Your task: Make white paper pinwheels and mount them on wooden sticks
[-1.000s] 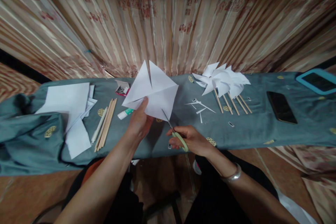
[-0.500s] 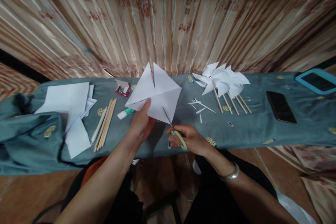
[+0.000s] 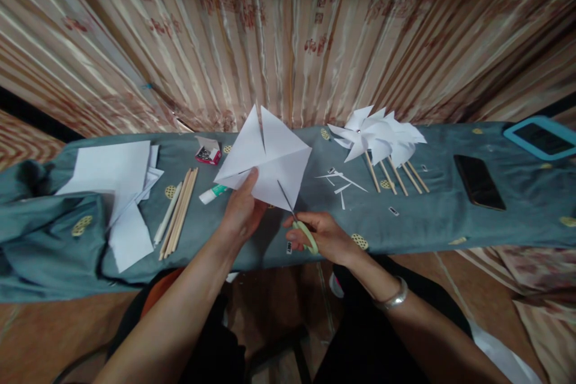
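Observation:
My left hand (image 3: pixel 245 207) grips a square of white paper (image 3: pixel 281 159) by its lower left edge, thumb on top and the other fingers beneath. The paper is creased and has slits running from its top and left corners toward the middle. In my right hand (image 3: pixel 321 234) are scissors (image 3: pixel 306 237) with pale green handles. Their blades lie at the paper's bottom corner, pointing up toward its centre. A glue stick (image 3: pixel 213 194) lies partly under the paper, just left of it.
Left are white sheets (image 3: pixel 112 162), wooden sticks (image 3: pixel 182 216), a white pen-like stick (image 3: pixel 168 213) and a small open box (image 3: pixel 208 151). Rightward lie paper scraps (image 3: pixel 342 183), several paper pinwheels (image 3: pixel 378 135) on sticks, a phone (image 3: pixel 479 182) and a blue-framed tablet (image 3: pixel 542 137). A curtain (image 3: pixel 288 42) hangs behind.
The view has shifted slightly. Both hands, the paper and the scissors keep almost the same positions relative to one another.

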### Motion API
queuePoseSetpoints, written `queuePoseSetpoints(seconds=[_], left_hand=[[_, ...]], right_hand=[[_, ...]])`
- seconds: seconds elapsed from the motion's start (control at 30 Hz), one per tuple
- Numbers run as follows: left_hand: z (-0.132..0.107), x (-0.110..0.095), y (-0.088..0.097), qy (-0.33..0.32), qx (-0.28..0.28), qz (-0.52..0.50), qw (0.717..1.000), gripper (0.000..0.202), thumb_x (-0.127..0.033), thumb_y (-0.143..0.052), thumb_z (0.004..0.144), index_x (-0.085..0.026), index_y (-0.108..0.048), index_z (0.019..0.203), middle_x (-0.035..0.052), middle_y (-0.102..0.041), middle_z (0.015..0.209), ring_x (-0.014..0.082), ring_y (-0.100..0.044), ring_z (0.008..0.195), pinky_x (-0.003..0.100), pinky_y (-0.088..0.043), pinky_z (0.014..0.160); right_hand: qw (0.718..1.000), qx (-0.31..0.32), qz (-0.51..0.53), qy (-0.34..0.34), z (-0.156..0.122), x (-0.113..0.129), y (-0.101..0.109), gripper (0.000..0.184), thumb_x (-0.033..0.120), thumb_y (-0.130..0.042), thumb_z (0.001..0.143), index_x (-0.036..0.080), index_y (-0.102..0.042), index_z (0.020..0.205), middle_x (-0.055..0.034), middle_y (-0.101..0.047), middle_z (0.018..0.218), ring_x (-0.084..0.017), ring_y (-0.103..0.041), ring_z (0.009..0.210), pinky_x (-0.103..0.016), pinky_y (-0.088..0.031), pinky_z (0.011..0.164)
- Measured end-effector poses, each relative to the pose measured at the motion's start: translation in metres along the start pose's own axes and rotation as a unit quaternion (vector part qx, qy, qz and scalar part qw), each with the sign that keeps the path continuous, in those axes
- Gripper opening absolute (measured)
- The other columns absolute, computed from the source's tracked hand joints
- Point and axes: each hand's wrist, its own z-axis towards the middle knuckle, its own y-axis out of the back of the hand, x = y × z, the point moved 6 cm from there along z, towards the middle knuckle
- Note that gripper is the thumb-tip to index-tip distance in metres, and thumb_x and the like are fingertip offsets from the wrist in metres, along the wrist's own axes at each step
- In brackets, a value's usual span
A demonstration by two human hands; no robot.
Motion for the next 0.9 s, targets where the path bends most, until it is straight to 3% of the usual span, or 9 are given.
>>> queuePoseSetpoints(seconds=[0.1,0.3,0.5,0.67,0.9], left_hand=[[-0.0003,0.0004,0.0002,0.003,0.007,0.007,1.0,0.014,-0.017,-0.051,0.093,-0.015,-0.064,0.099,0.0001,-0.071,0.076,0.0106,-0.064,0.059,0.02,-0.053,0.059],[-0.001,0.0057,0.0018,0.015,0.017,0.008,1.0,0.018,-0.018,-0.061,0.087,-0.018,-0.064,0.105,0.0007,-0.072,0.081,0.0125,-0.066,0.068,0.022,-0.055,0.068],[-0.0013,0.0073,0.0017,0.021,0.011,0.012,1.0,0.012,-0.017,-0.054,0.092,-0.017,-0.065,0.091,0.0002,-0.071,0.08,0.011,-0.064,0.065,0.02,-0.053,0.063],[-0.0025,0.0054,-0.0003,0.017,0.013,0.013,1.0,0.013,-0.016,-0.052,0.092,-0.016,-0.066,0.091,0.0003,-0.07,0.079,0.0107,-0.063,0.065,0.02,-0.053,0.065],[-0.0025,0.0093,0.0023,0.028,0.014,0.02,0.999,0.009,-0.018,-0.056,0.09,-0.016,-0.065,0.092,0.0012,-0.07,0.08,0.0122,-0.063,0.065,0.022,-0.052,0.062]], right_hand=[[1.0,-0.003,0.003,0.001,0.0005,-0.0002,0.0002,0.046,0.051,-0.081,0.059,0.015,-0.069,0.085,0.0031,-0.063,0.054,-0.009,-0.055,0.049,-0.021,-0.041,0.049],[1.0,-0.015,0.008,0.002,0.0027,-0.0031,0.0017,0.05,0.05,-0.083,0.057,0.014,-0.069,0.089,0.0019,-0.065,0.057,-0.011,-0.059,0.051,-0.022,-0.045,0.05],[0.999,-0.025,0.026,0.003,0.0041,-0.0029,0.0009,0.047,0.049,-0.085,0.054,0.015,-0.069,0.083,0.0025,-0.065,0.056,-0.01,-0.058,0.049,-0.021,-0.044,0.047],[0.999,-0.032,0.037,-0.007,0.0041,-0.002,-0.0005,0.046,0.049,-0.085,0.052,0.015,-0.067,0.077,0.0035,-0.063,0.053,-0.009,-0.058,0.048,-0.02,-0.044,0.046],[0.999,-0.028,0.029,0.008,0.0058,-0.0058,0.0019,0.048,0.048,-0.085,0.054,0.014,-0.069,0.084,0.0022,-0.065,0.058,-0.01,-0.06,0.052,-0.021,-0.046,0.049]])
